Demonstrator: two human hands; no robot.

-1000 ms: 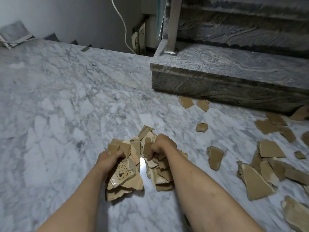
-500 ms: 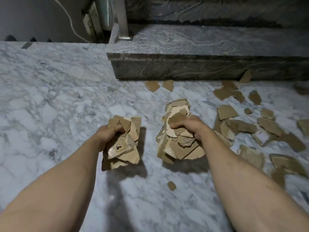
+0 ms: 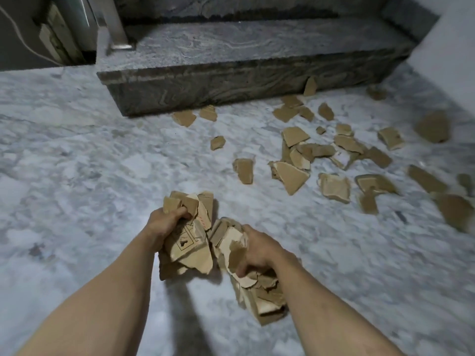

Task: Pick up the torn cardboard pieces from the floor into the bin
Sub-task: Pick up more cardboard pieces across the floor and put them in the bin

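Nearest the camera, two bare forearms reaching forward and down over the marble floor (image 3: pixel 77 181). At the end of the left one, the left hand (image 3: pixel 164 226) curled tight round a bundle (image 3: pixel 191 242) of torn cardboard, fingers hooked over the top pieces, a printed sheet (black box symbol, red marks) facing up. Just beside it, the right hand (image 3: pixel 259 249) gripping a second bundle (image 3: pixel 259 291), thumb side toward the first, pieces hanging down below the palm. Both bundles held close together, edges touching or nearly so, dark shadows beneath on the floor. Farther out and to the right, loose pieces (image 3: pixel 293 176) scattered over the marble: a lone scrap (image 3: pixel 218 143) toward the middle, a denser heap (image 3: pixel 318 150) beyond, blurred ones near the right edge. Farther still, two pieces (image 3: pixel 183 118) lying at the foot of a grey stone step (image 3: pixel 231 80), one piece (image 3: pixel 309 86) leaning against its face. At the far left, a white cable (image 3: pixel 19 38) along a dark wall. No bin in view.
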